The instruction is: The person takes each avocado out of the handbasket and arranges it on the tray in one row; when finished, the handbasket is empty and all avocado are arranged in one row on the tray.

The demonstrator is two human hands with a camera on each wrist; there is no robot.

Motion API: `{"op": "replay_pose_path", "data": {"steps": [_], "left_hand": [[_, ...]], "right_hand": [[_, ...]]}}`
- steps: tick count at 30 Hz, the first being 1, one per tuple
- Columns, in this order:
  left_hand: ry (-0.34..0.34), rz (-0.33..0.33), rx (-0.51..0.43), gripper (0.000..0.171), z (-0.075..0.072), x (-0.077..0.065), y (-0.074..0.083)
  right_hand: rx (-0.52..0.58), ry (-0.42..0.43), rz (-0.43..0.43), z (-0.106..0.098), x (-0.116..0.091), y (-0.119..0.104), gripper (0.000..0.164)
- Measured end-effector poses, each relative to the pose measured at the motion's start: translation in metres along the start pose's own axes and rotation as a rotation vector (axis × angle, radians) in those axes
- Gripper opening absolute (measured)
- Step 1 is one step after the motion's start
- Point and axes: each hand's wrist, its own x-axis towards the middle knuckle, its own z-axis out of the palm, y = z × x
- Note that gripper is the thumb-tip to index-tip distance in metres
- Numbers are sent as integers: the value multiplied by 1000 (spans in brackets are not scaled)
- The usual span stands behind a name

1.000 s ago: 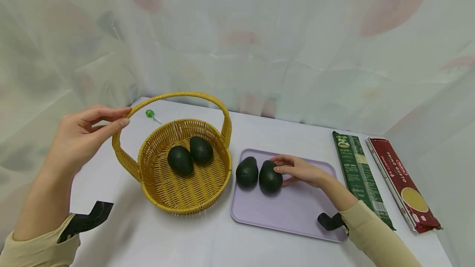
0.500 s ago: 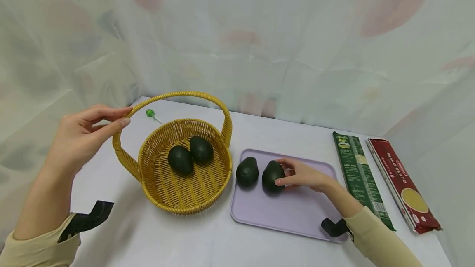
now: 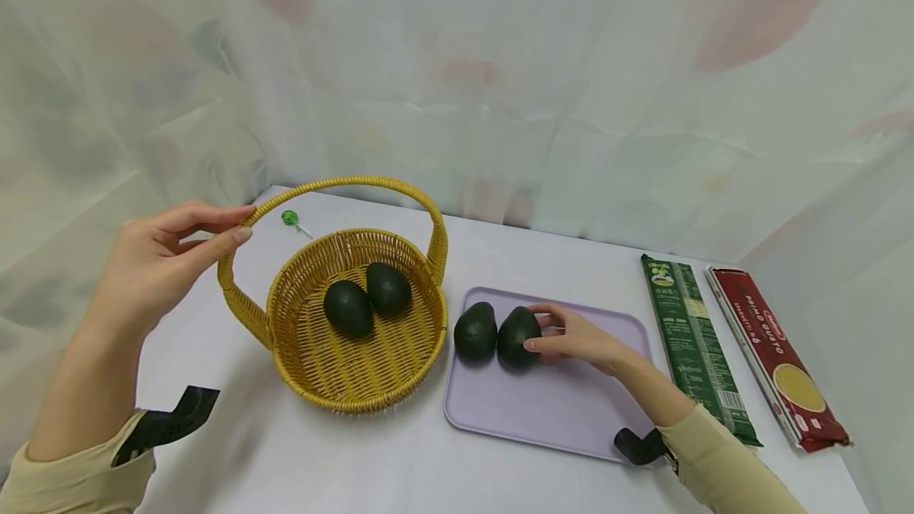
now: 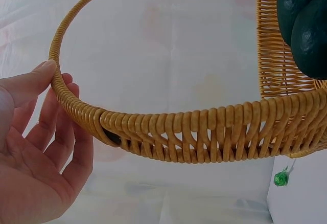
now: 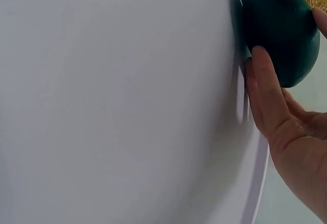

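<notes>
My left hand (image 3: 160, 260) pinches the handle of a yellow wicker basket (image 3: 357, 403) between thumb and fingers, on the handle's left side. In the left wrist view the thumb (image 4: 38, 81) lies against the handle, with the fingers behind it. Two dark green avocados (image 3: 347, 308) lie side by side in the basket. To the right, on a lilac tray (image 3: 557, 419), my right hand (image 3: 574, 337) grips an avocado (image 3: 517, 339), fingers and thumb around its right side. Close beside it on the tray sits another avocado (image 3: 474, 333).
Right of the tray lies a green pasta packet (image 3: 700, 347), and beyond it a red spaghetti packet (image 3: 778, 359). Behind the basket is a green lollipop (image 3: 289, 217) on the white table (image 3: 343, 466). A patterned curtain (image 3: 528, 86) hangs along the back.
The right hand shifts its hold on the avocado, which moves slightly right, then back left beside the other one. The left hand and basket stay nearly still.
</notes>
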Motion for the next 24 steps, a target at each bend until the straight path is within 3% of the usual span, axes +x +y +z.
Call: {"op": "replay_pose_path", "data": {"steps": [8, 16, 24], "left_hand": [[2, -1, 3, 21, 0, 0, 0], [8, 14, 7, 21, 1, 0, 1], [6, 5, 2, 21, 1, 0, 0]], "right_hand": [[-24, -25, -44, -3, -1, 0, 73], [-203, -8, -55, -7, -3, -3, 73], [-266, 1, -80, -8, -5, -2, 79]]}}
